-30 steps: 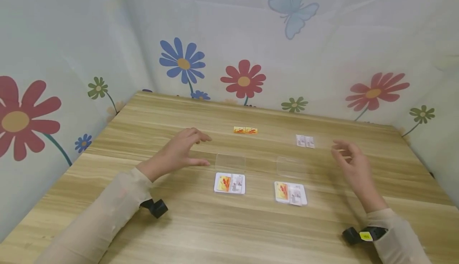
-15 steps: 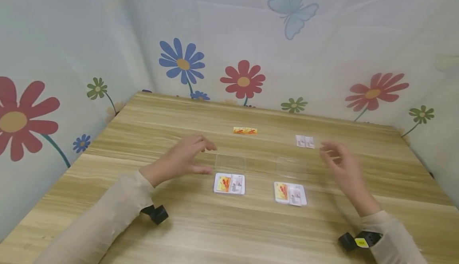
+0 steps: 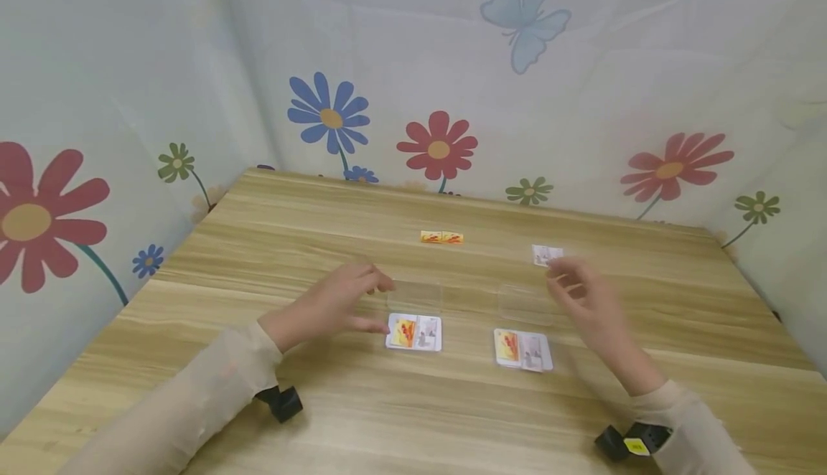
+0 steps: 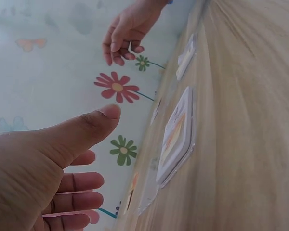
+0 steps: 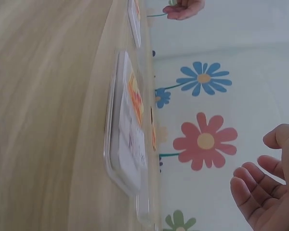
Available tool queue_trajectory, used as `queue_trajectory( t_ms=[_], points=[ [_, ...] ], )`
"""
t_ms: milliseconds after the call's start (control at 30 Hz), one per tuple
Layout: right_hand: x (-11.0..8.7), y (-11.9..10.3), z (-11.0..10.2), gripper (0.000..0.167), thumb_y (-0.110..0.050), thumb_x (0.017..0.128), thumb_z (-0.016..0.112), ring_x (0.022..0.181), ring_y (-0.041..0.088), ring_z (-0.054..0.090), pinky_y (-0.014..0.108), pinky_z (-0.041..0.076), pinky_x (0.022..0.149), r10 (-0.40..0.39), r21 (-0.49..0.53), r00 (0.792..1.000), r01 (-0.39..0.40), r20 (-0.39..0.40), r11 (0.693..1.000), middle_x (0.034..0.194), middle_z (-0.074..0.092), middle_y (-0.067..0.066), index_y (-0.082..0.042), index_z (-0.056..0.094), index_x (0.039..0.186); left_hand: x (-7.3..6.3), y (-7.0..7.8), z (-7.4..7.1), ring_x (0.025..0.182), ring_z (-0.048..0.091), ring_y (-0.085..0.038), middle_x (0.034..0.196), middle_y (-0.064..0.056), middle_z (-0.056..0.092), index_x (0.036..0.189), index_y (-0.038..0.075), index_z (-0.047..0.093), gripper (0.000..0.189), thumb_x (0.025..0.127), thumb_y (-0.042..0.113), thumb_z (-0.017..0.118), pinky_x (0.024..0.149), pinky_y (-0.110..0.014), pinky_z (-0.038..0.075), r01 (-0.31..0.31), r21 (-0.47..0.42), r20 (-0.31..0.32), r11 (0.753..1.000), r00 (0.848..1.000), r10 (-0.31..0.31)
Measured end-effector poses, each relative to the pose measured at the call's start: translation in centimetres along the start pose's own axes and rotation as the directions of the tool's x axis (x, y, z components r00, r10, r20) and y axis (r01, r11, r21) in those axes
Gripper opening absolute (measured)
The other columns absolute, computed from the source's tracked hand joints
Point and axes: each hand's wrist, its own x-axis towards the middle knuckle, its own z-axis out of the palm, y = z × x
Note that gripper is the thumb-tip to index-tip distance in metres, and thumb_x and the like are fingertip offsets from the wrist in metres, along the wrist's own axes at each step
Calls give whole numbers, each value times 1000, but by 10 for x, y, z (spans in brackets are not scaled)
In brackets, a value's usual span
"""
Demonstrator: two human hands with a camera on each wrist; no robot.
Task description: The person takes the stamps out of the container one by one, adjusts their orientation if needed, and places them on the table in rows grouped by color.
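Observation:
My left hand hovers beside the left flat white case, thumb and fingers apart with nothing between them. A clear lid lies behind that case. Over the right side of another clear lid, my right hand hangs with loosely bent fingers and holds nothing. In front of this lid sits the right white case. Each case bears an orange-yellow picture and a greyish one side by side. Just beyond the right fingertips lie small greyish printed pieces, partly hidden by the hand.
Two small yellow-orange printed pieces lie side by side near the back of the wooden table. Behind the table hangs a pale curtain with flowers and a butterfly. Both wrists carry black cameras.
My right hand has moved left, from beside the greyish pieces to partly over them. My left hand has shifted slightly right and nearer. The cases, lids and printed pieces keep their places.

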Motion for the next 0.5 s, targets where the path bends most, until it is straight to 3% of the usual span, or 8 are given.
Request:
queue_trajectory(
  t_ms=[333, 500],
  points=[
    [2, -18, 14, 25, -6, 90, 63, 84, 0, 56, 23, 52, 72, -11, -19, 998, 12, 68, 1000, 96, 67, 8, 0, 60, 114, -1, 8, 6, 93, 60, -14, 108, -1, 66, 115, 10, 63, 55, 73, 43, 79, 81, -30, 52, 20, -28, 38, 999, 999, -19],
    [3, -29, 19, 21, -7, 91, 62, 86, 4, 56, 25, 53, 73, -26, 19, 993, 24, 119, 1000, 99, 66, 8, -1, 62, 112, -2, 11, 7, 96, 61, -16, 112, -2, 65, 115, 10, 62, 54, 75, 42, 78, 83, -32, 52, 30, -50, 51, 998, 998, -27]
  ],
)
